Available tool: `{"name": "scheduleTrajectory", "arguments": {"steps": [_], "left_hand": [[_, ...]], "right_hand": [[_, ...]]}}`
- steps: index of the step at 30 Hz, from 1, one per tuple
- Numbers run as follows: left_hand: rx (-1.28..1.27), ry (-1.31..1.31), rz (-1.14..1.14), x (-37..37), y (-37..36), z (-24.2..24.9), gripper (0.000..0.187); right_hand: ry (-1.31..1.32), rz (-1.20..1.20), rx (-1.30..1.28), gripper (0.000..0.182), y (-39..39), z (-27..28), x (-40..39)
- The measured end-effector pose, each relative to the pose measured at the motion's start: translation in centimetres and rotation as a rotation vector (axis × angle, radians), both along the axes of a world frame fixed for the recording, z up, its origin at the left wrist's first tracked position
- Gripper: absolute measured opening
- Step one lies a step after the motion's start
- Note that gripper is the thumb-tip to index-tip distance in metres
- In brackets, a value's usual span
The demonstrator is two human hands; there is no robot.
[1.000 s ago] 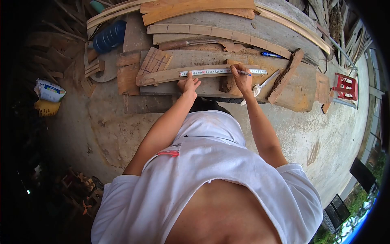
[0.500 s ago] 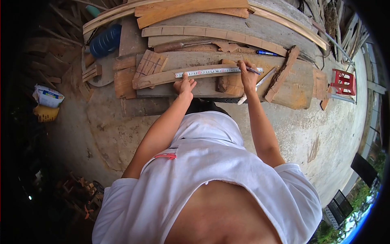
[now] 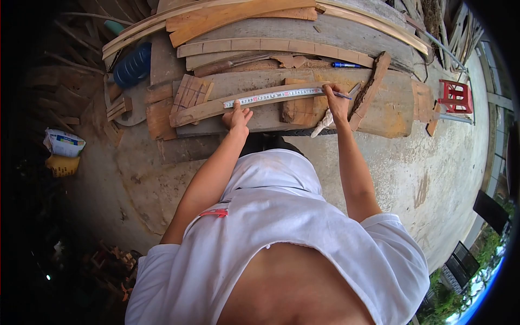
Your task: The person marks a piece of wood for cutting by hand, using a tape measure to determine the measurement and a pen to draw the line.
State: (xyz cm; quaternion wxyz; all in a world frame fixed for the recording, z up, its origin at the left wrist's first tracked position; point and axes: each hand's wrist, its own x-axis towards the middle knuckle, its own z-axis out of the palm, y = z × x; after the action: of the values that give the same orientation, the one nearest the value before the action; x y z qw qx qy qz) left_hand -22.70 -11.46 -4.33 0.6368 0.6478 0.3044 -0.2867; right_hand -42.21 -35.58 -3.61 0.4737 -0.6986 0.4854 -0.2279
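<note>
A white measuring tape (image 3: 271, 96) with black and red figures lies along a narrow, slightly curved wooden strip (image 3: 196, 115). My left hand (image 3: 237, 119) is at the tape's left end, its thumb pressing the tape to the strip and its other fingers below the edge. My right hand (image 3: 338, 103) is closed around a dark pen (image 3: 342, 96) at the right end of the tape. Whether those fingers also pinch the tape is hidden. Beneath the strip sit a wooden block (image 3: 297, 112) and a squarish piece with drawn lines (image 3: 189, 92).
A rough bark-edged stick (image 3: 371, 91) lies right of my right hand. Behind the strip are a blue marker (image 3: 345, 65) and a long marked strip (image 3: 271, 45). A blue plastic bottle (image 3: 132, 65) stands left, a red stool (image 3: 455, 96) far right.
My right hand has shifted and turned, bringing its fingers down at the tape's right end. The left hand keeps its hold. The whole view has moved slightly.
</note>
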Motion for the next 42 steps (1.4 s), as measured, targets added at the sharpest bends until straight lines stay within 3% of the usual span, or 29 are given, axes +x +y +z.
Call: {"name": "scheduleTrajectory", "arguments": {"steps": [42], "left_hand": [[0.001,-0.019,0.005,-0.2,-0.1,-0.2,0.038]], "right_hand": [[0.167,0.038,-0.099,0.030,0.5,1.3,1.7]]}}
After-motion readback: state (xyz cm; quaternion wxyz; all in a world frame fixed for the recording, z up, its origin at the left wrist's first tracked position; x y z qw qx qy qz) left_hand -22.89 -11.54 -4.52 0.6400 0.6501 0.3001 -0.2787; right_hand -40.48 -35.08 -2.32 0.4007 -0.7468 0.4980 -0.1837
